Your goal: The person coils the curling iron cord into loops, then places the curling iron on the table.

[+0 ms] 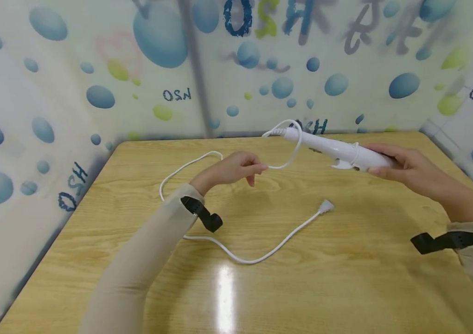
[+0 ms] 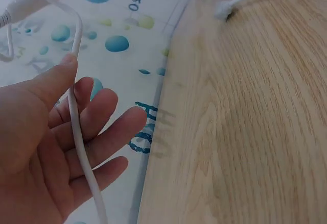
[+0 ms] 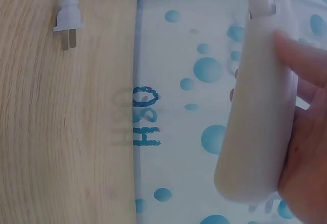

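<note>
A white wand-shaped corded appliance (image 1: 324,145) is held up over the back right of the table, its ribbed cord end to the left. My right hand (image 1: 422,176) grips its thick rounded end, thumb on one side and fingers on the other. A small lever-like part juts from the appliance's underside, and a thin loop goes around its body there. My left hand (image 1: 236,168) pinches the white cord (image 2: 84,157) a short way from the appliance; in the left wrist view the cord runs under the thumb and across the palm, other fingers loosely bent.
The rest of the cord (image 1: 253,261) curves over the wooden table (image 1: 303,287), passing behind the left forearm. It ends in a two-prong plug (image 1: 326,207) lying mid-table. A wall covering (image 1: 228,74) with blue dots stands along the table's back and sides.
</note>
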A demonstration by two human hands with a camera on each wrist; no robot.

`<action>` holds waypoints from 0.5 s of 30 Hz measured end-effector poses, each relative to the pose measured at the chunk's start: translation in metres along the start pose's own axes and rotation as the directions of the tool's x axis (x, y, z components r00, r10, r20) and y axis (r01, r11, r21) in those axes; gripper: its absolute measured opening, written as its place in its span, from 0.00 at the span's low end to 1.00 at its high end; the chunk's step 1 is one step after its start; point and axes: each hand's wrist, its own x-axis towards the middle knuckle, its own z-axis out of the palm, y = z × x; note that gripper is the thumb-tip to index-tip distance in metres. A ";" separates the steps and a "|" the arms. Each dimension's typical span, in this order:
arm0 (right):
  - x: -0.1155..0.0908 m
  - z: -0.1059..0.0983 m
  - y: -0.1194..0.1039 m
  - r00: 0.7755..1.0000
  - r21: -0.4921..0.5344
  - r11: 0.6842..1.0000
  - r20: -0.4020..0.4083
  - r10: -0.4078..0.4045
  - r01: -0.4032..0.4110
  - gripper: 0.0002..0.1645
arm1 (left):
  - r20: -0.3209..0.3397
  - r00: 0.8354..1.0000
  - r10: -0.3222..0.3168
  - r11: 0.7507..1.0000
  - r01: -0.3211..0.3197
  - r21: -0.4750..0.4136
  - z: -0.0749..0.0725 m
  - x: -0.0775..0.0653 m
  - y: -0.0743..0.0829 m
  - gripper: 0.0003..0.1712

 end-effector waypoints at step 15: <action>-0.009 0.012 -0.017 0.939 -0.031 0.999 0.339 0.049 -0.040 0.30 | 0.000 1.000 0.031 0.999 -0.031 0.033 -0.008 0.009 0.003 0.14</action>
